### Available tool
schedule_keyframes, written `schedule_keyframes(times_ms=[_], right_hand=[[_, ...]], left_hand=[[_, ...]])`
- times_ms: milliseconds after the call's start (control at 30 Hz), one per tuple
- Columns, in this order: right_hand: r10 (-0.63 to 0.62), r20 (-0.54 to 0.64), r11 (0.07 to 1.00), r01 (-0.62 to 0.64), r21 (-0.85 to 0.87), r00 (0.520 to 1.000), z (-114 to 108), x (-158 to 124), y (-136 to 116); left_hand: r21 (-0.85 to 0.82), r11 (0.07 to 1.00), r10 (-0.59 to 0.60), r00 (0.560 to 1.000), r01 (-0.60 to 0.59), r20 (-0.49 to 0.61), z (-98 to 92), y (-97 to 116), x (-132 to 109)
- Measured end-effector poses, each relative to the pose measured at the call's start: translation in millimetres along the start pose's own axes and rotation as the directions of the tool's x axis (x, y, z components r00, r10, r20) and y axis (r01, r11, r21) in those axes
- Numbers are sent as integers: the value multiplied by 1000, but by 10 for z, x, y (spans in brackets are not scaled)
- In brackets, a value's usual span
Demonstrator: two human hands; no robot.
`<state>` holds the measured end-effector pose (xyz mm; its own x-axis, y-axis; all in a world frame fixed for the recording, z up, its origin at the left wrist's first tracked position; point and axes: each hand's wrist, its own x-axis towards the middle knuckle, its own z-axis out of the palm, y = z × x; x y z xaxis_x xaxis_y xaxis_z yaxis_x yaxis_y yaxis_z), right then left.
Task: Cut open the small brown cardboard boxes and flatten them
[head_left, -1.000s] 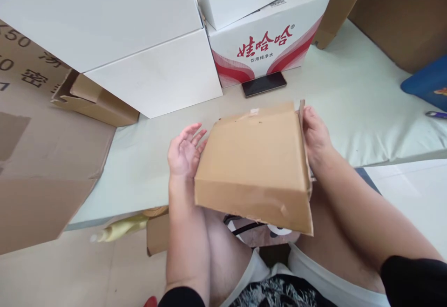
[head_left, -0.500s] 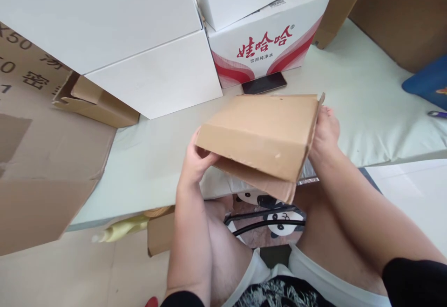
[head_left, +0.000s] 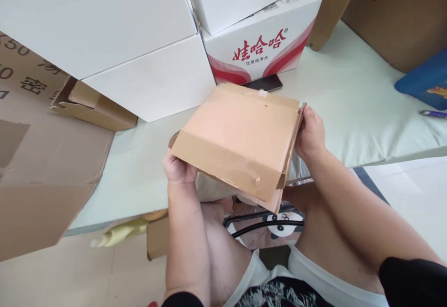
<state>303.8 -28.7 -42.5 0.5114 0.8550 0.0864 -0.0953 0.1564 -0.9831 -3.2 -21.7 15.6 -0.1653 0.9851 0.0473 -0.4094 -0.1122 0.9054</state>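
Note:
I hold a flat brown cardboard box point(head_left: 240, 137) in the air above the near edge of a pale green table point(head_left: 349, 97). My left hand point(head_left: 178, 169) grips its lower left corner from underneath, fingers hidden behind the cardboard. My right hand point(head_left: 310, 132) is wrapped round the right edge, where a side flap sticks up. The box is tilted, with its long front flap facing me and a torn bit of tape on it.
Big white boxes point(head_left: 115, 41) and a red-and-white printed carton point(head_left: 265, 41) stand behind. A dark phone point(head_left: 267, 82) lies by the carton. Brown cardboard sheets point(head_left: 42, 158) lie at the left, a blue object point(head_left: 426, 83) and a small purple item point(head_left: 433, 113) at the right.
The box has turned in my hands and swung left. My left hand, open beside it a second ago, now grips the lower left corner. My right hand stayed on the right edge.

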Motion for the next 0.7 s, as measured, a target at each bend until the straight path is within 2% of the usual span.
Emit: schedule_keyframes(times_ms=[67,133,267,433,600,700], right_hand=[[-7,-15,998,8,65,1000,27,-30,-43],[-25,-4,997,25,74,1000,51,-58,-71],[-38,-25,998,36,-58,999,41,-70,-73],[-43,-49,964,29,-263,998,-17,-49,-84],[-95,-28,944,82,-318,995,-2,-72,-132],[-128,-23,938,114,-327,991,5,-94,-150]], left_hand=[[-70,997,19,999,-17,34,-10,62,-1],[-82,997,-13,999,16,37,-7,93,-9],[-54,993,-105,994,106,35,8,111,-40],[-49,991,-118,984,125,135,-1,124,-62],[-2,997,-76,996,76,45,24,97,-60],[-5,995,-102,995,102,14,18,94,-44]])
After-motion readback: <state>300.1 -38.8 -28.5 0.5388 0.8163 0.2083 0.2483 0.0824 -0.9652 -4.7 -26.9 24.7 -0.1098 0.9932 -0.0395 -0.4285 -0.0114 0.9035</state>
